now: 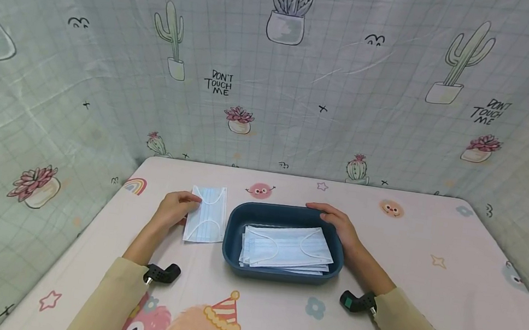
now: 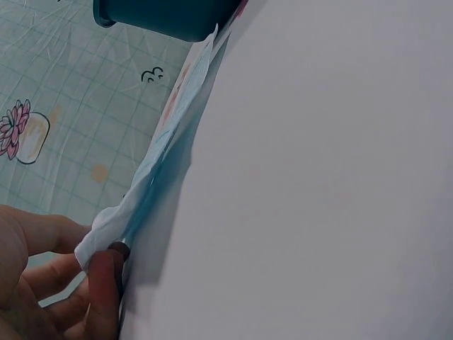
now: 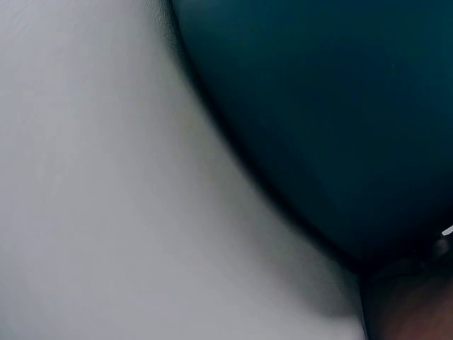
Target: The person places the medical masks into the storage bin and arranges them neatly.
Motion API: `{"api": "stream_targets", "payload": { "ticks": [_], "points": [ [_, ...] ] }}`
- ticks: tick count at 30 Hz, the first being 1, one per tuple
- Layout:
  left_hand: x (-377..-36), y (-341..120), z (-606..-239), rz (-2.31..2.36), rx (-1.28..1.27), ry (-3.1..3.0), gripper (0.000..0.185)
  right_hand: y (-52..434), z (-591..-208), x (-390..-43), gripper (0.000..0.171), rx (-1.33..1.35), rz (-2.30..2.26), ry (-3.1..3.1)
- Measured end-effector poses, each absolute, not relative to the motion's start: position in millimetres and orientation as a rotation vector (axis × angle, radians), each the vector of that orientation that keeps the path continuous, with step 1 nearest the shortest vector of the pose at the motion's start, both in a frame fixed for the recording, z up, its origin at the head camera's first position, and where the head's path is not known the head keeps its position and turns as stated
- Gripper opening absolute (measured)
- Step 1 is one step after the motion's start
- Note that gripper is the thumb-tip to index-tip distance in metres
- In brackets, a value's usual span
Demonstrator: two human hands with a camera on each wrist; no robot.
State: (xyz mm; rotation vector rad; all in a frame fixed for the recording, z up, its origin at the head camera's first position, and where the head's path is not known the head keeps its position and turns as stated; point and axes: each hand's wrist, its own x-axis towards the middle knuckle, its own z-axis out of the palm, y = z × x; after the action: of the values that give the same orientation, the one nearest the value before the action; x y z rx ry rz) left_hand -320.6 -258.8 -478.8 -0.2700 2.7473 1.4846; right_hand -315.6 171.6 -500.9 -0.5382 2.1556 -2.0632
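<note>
Taking the blue tray as my landmark, nearest to me were my two sleeves with the wrist cameras, one on each side of the tray's near edge. My left hand lay just left of the tray, its fingers pinching the left edge of a single face mask that rested flat on the table right beside the tray's left wall. In the left wrist view I saw the thumb and fingers closed on that mask's edge, lifting it slightly off the surface, with the tray just beyond it. Inside the tray sat a stack of masks, fanned a little toward its right side. My right hand gripped the tray's far right rim, fingers curled over it. The right wrist view showed only the dark tray wall close up. Behind the tray hung the cactus-print curtain.
</note>
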Motion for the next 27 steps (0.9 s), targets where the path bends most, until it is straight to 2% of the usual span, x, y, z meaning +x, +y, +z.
{"api": "stream_targets", "payload": {
  "ticks": [27],
  "points": [
    [-320.3,-260.0,-479.6,1.504,-0.258,2.741,0.032,171.0,-501.9,-316.6,0.046,-0.558,-2.100,2.087]
  ]
}}
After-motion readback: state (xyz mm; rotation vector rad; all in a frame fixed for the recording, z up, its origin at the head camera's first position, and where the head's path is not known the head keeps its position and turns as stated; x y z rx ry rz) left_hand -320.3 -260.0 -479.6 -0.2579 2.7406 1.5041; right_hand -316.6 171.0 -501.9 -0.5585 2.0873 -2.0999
